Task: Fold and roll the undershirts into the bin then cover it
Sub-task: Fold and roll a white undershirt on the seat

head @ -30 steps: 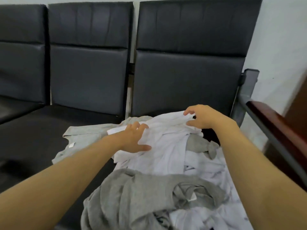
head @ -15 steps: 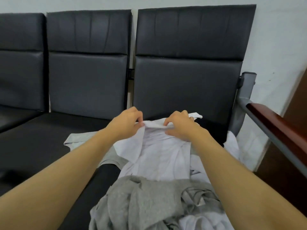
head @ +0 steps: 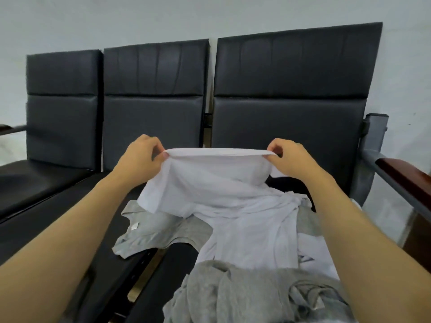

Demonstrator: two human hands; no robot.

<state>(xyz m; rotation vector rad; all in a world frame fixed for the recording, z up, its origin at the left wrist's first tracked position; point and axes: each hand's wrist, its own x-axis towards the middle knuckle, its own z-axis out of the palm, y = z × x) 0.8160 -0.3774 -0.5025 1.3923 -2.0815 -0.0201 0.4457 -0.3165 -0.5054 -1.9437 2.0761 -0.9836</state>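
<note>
Left hand [head: 140, 155] fingers pinch white undershirt [head: 233, 194] hem | right hand [head: 286, 157] same | bench seat [head: 70, 206] holds pile

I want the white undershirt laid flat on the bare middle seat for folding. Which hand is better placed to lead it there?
Left, I'd judge. The left hand pinches the white undershirt on the side nearest the middle seat; the right hand pinches the far end, above the clothes pile.

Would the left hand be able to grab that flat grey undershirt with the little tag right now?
Probably not yet: the left hand is pinching the white undershirt, which it would have to drop first. The grey undershirt lies just below it, mostly uncovered.
</note>
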